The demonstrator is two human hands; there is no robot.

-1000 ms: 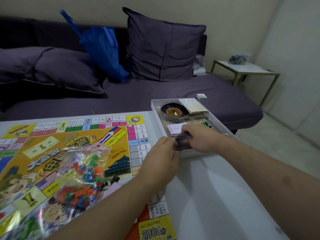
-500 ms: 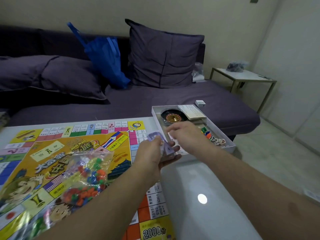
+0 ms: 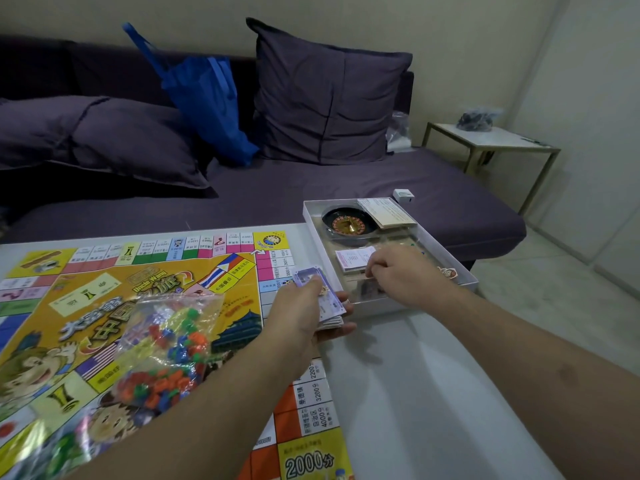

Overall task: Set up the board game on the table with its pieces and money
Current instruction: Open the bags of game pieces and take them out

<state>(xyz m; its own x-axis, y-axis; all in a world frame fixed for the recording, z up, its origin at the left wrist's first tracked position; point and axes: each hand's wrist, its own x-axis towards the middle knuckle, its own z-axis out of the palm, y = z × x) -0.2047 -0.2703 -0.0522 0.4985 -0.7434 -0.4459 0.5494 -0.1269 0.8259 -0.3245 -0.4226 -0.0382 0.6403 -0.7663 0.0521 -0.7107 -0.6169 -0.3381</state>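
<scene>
Since a second ago both hands have left the near end of the box, where they were together on a dark bundle: the left hand [image 3: 304, 306] has drawn back over the table [image 3: 433, 393] edge of the board with a stack of play money [image 3: 320, 292] in it, and the right hand [image 3: 398, 275] has gone back into the box. Largest first, the game board [image 3: 138, 306] lies unfolded and flat on the table's left side, so that step looks done. On its middle sits a sealed clear bag of coloured pieces [image 3: 169, 344], not yet opened or shared out. To the board's right, at the table's far corner, stands the open white box [image 3: 460, 271], which holds a small roulette wheel [image 3: 348, 225], a folded paper sheet [image 3: 386, 213] leaning at its far end, and a pink-edged deck of cards [image 3: 353, 259]. The left hand grips the money stack, thumb on top and fingers curled under, just beside the box's near wall. The right hand reaches down into the near compartment with fingers bent; whether they pinch anything there I cannot tell. My judgement is that the task is roughly midway: board down, money coming out, while pieces, cards and wheel remain to be placed.
</scene>
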